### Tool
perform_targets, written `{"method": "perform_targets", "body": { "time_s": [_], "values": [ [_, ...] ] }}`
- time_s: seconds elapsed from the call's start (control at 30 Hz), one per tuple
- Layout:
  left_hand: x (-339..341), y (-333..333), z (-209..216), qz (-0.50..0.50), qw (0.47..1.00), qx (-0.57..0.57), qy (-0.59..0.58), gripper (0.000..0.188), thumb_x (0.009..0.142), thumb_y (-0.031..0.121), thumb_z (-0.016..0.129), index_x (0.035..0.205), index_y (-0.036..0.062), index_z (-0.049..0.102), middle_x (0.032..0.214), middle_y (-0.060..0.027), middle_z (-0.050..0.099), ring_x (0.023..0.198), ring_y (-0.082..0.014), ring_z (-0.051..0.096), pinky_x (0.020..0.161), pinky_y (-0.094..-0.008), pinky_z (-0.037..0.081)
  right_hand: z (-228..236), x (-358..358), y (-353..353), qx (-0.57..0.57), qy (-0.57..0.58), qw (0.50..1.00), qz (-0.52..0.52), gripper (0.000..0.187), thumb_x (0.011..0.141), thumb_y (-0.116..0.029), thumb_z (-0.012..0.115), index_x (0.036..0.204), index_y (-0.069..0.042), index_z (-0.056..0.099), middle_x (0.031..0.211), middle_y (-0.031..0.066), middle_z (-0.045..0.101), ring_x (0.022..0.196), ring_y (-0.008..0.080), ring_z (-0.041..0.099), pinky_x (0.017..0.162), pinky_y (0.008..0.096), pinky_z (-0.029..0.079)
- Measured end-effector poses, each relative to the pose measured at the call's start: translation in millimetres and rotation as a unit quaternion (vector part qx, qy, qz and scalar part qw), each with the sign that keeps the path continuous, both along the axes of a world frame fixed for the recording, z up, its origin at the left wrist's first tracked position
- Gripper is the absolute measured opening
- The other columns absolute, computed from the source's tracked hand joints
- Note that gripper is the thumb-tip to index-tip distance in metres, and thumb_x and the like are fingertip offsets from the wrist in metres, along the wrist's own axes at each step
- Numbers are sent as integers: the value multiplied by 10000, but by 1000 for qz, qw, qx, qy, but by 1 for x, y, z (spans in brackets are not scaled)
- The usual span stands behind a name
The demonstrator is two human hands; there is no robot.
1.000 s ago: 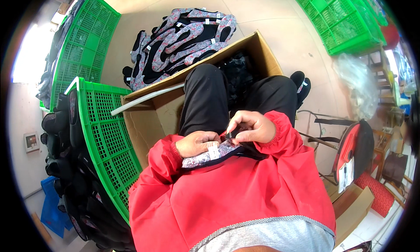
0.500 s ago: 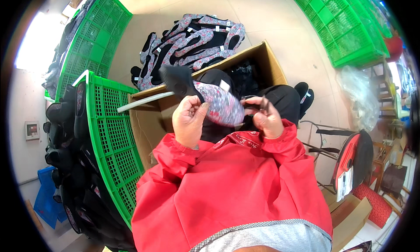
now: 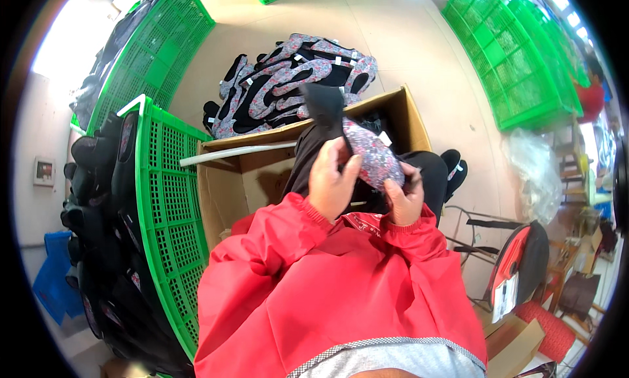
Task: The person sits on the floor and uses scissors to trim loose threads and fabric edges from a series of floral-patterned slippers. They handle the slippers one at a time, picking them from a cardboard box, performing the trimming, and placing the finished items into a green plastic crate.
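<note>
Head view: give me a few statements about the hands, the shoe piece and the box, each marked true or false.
1. Both hands hold the floral shoe piece. True: the left hand and the right hand grip it.
2. The cardboard box is closed. False: it is open.
3. The crate on the person's left is blue. False: it is green.
4. A pile of floral pieces lies on the floor beyond the box. True.
5. The sleeves are red. True.
</note>
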State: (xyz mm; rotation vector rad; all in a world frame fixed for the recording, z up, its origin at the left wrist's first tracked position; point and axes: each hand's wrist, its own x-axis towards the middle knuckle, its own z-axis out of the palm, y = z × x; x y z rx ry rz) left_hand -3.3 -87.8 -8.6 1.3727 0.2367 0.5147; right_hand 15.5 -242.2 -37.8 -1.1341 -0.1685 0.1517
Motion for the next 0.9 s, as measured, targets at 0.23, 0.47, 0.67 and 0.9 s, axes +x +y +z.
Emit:
{"method": "perform_targets", "body": {
  "time_s": [0.23, 0.47, 0.67, 0.9],
  "values": [
    [25, -37, -9, -116, 980, -153, 43, 385, 990, 241, 574, 1216, -52, 466, 1035, -97, 636, 925, -128, 621, 805, -287, 511, 32, 9, -24, -166, -86, 976, -110, 284, 826, -34, 720, 1073, 26, 592, 1020, 81, 634, 898, 131, 610, 843, 262, 494],
    [-29, -3, -17, -154, 886, -391, 195, 268, 960, 276, 617, 1091, 61, 526, 919, -8, 621, 803, -117, 614, 765, -282, 498, 31, -23, -6, -331, -92, 937, 63, 292, 785, 26, 747, 1030, 29, 587, 932, 45, 622, 822, 88, 587, 751, 227, 496],
    [-48, 32, -9, -147, 868, -405, 247, 232, 928, 245, 670, 1027, 68, 557, 917, -27, 645, 797, -126, 637, 759, -304, 517, 38, -22, 20, -366, -140, 911, 127, 242, 773, -73, 772, 963, -15, 634, 848, 110, 689, 742, 211, 686, 677, 290, 521],
    [-33, 40, -36, 25, 957, -118, 264, 156, 888, 84, 695, 912, 36, 549, 774, -7, 588, 687, -83, 565, 608, -251, 470, 31, -1, 42, -415, -157, 875, 192, 204, 830, -144, 731, 886, 2, 601, 725, 105, 634, 631, 150, 588, 609, 289, 470]
  ]
}}
